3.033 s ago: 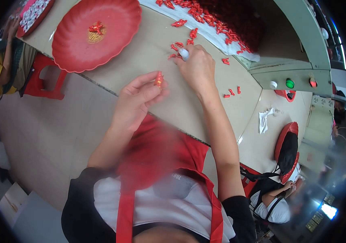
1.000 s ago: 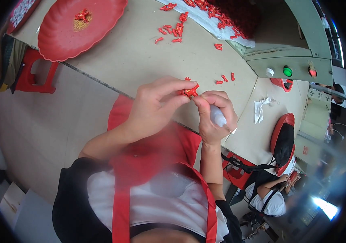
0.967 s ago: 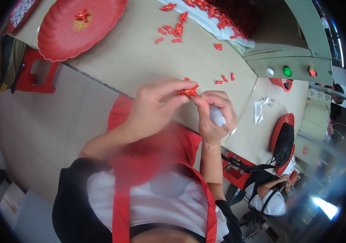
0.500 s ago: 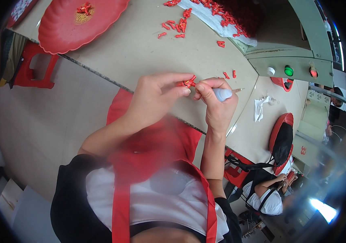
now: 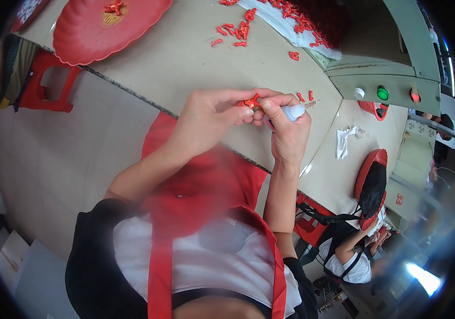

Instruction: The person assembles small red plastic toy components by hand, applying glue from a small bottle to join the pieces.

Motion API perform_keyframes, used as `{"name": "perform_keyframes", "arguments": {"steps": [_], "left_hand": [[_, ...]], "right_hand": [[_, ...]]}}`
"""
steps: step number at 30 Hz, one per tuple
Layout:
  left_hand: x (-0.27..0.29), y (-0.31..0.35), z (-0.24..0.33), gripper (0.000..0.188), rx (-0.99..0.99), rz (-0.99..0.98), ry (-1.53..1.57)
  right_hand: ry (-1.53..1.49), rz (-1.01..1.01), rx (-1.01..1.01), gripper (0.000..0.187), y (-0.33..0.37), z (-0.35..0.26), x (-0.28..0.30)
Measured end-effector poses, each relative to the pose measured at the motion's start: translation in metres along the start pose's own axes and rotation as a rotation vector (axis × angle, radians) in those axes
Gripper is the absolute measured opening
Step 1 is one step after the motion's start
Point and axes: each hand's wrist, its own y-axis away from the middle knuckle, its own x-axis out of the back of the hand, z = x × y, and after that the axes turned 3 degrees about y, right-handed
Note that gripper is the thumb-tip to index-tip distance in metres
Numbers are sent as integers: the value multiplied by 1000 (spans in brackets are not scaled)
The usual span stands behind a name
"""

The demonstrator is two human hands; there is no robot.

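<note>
Two bare hands meet above a pale, smooth desk [image 5: 179,69] with a dark, speckled edge. The left hand [image 5: 211,114] pinches a small glossy red figure [image 5: 249,102], knobbly and marked with gold, between thumb and fingertips. The right hand [image 5: 290,127] is curled round a translucent whitish bottle [image 5: 294,112], rounded in form and ending in a thin, needle-like tip [image 5: 310,104] that points away from the figure; its thumb and forefinger close in at the figure's right end. The figure is thus held over the desk near its front edge, between the two hands.

Containers: at upper left, a broad red tray [image 5: 81,42] with a scalloped, fluted rim bears one red piece [image 5: 114,7] on a gold printed disc at its centre. A second red tray [image 5: 31,20], cut by the view's rim, holds small pale pieces. At upper right, a white sheet [image 5: 275,29] carries many shiny red parts [image 5: 304,24], which run into a dark red mass beside a grey-green metal housing [image 5: 392,85] with round white, green and red controls. Loose red parts [image 5: 243,33] lie clustered on the bare desk nearby.
</note>
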Motion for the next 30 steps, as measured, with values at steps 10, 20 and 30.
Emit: {"name": "perform_keyframes", "arguments": {"steps": [10,20,30], "left_hand": [[2,-4,-1,25,102,-1,121],[8,-8,-2,26,222,7,292],[10,-10,-1,25,213,28,371]], "right_hand": [[99,-2,-83,10,-2,-8,-5],[255,-33,-167,14,-12,-24,-16],[265,-50,-111,13,-19,-20,-15]]}}
